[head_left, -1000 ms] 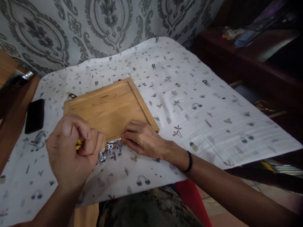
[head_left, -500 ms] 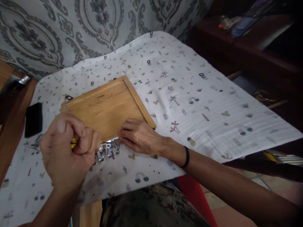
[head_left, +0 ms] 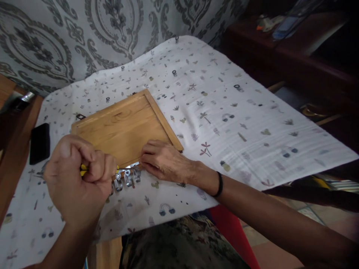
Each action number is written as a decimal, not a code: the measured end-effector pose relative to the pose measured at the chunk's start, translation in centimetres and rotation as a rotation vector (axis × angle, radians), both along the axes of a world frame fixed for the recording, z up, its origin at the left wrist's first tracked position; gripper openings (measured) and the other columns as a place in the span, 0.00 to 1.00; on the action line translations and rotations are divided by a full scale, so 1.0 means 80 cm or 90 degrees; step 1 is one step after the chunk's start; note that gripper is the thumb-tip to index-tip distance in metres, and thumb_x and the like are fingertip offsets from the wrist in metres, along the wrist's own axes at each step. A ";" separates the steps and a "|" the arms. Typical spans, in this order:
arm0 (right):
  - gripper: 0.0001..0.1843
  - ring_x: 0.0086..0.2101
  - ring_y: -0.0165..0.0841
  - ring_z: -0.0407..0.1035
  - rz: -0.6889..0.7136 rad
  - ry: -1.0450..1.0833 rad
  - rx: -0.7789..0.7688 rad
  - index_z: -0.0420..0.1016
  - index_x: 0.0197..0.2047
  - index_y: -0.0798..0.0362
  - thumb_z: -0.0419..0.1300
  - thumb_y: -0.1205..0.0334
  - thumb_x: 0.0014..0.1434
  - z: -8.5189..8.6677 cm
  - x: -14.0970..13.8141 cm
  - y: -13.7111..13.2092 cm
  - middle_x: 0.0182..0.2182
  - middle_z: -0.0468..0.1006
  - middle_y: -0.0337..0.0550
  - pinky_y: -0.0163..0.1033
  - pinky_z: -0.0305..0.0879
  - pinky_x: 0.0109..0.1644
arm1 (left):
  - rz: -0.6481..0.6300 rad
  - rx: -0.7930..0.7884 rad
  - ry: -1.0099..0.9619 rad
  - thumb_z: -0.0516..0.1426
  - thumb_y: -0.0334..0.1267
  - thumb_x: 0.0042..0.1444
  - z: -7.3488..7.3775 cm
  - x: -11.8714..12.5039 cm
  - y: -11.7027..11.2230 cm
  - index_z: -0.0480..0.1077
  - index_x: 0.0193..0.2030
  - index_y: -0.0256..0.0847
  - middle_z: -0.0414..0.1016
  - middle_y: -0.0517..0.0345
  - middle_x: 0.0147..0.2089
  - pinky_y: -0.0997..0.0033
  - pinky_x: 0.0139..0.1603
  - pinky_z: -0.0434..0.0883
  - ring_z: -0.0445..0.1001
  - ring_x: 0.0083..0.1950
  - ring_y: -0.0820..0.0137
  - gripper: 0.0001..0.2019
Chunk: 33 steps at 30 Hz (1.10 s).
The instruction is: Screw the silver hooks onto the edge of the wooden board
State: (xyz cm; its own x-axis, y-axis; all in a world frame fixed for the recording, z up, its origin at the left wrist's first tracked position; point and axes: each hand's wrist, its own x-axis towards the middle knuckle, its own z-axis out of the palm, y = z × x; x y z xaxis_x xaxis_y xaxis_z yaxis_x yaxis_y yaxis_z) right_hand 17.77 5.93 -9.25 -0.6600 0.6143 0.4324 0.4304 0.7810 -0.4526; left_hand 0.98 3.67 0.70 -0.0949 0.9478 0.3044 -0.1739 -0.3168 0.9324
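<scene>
A flat wooden board with a raised rim (head_left: 123, 125) lies on a white patterned cloth (head_left: 224, 123). My left hand (head_left: 77, 179) is closed in a fist round a yellow-handled tool (head_left: 83, 170), at the board's near edge. Only bits of the yellow handle show between the fingers. My right hand (head_left: 165, 160) rests on the cloth at the board's near right corner, fingers pressed together against a small metal piece (head_left: 134, 166). Several small silver metal fittings (head_left: 126, 178) lie on the cloth between the two hands.
A black phone (head_left: 39, 142) lies at the cloth's left edge on a wooden table (head_left: 11, 164). A patterned grey curtain (head_left: 112, 30) hangs behind. Dark wooden furniture (head_left: 294, 67) stands to the right. A small dark clasp (head_left: 80, 116) sits at the board's far left corner.
My left hand has dropped slightly and its fingers have curled tighter round the yellow handle. The right hand stays at the board's corner. The view has shifted a little.
</scene>
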 end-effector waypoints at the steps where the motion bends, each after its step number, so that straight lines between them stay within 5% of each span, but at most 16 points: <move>1: 0.15 0.38 0.37 0.66 0.001 -0.003 -0.002 0.77 0.34 0.57 0.56 0.64 0.72 0.001 0.000 0.000 0.36 0.76 0.49 0.43 0.63 0.42 | -0.002 0.003 0.003 0.62 0.38 0.63 0.000 0.000 0.000 0.68 0.24 0.40 0.48 0.71 0.15 0.74 0.13 0.43 0.38 0.14 0.80 0.16; 10: 0.15 0.38 0.37 0.66 -0.006 -0.008 0.003 0.76 0.32 0.57 0.56 0.65 0.72 0.001 -0.001 -0.001 0.35 0.75 0.48 0.42 0.62 0.43 | -0.003 -0.011 0.040 0.63 0.41 0.64 0.005 0.013 -0.001 0.71 0.24 0.41 0.47 0.70 0.15 0.72 0.15 0.45 0.40 0.15 0.79 0.17; 18: 0.13 0.39 0.38 0.66 -0.006 -0.014 -0.007 0.78 0.35 0.57 0.57 0.65 0.71 -0.003 0.000 -0.001 0.37 0.76 0.49 0.43 0.64 0.45 | -0.085 0.024 -0.008 0.64 0.38 0.64 -0.004 0.022 0.001 0.72 0.30 0.38 0.52 0.70 0.17 0.78 0.15 0.48 0.43 0.15 0.81 0.12; 23: 0.08 0.43 0.38 0.70 0.023 0.101 -0.089 0.80 0.42 0.58 0.59 0.67 0.70 0.007 -0.001 -0.006 0.41 0.78 0.50 0.43 0.69 0.50 | -0.135 0.032 -0.041 0.62 0.37 0.66 -0.007 0.019 0.008 0.72 0.31 0.39 0.48 0.71 0.16 0.79 0.16 0.48 0.41 0.16 0.81 0.11; 27: 0.11 0.47 0.37 0.73 0.105 0.169 -0.185 0.78 0.49 0.57 0.59 0.59 0.72 0.025 -0.013 -0.007 0.47 0.78 0.51 0.43 0.71 0.53 | -0.232 0.054 -0.024 0.59 0.41 0.69 -0.011 0.012 0.011 0.71 0.35 0.42 0.47 0.72 0.17 0.79 0.17 0.48 0.41 0.16 0.80 0.10; 30: 0.13 0.42 0.34 0.74 0.125 0.169 -0.208 0.79 0.45 0.56 0.56 0.58 0.74 0.030 -0.024 -0.003 0.42 0.80 0.47 0.40 0.73 0.48 | -0.289 0.052 0.005 0.57 0.42 0.70 -0.013 0.006 0.013 0.69 0.39 0.43 0.47 0.74 0.18 0.79 0.18 0.48 0.42 0.16 0.80 0.08; 33: 0.15 0.38 0.33 0.75 0.107 0.182 -0.179 0.79 0.39 0.56 0.54 0.62 0.75 0.027 -0.030 0.001 0.37 0.81 0.44 0.37 0.71 0.44 | -0.263 0.055 0.062 0.55 0.42 0.71 -0.013 0.003 0.012 0.69 0.40 0.42 0.51 0.73 0.19 0.78 0.20 0.53 0.48 0.17 0.78 0.09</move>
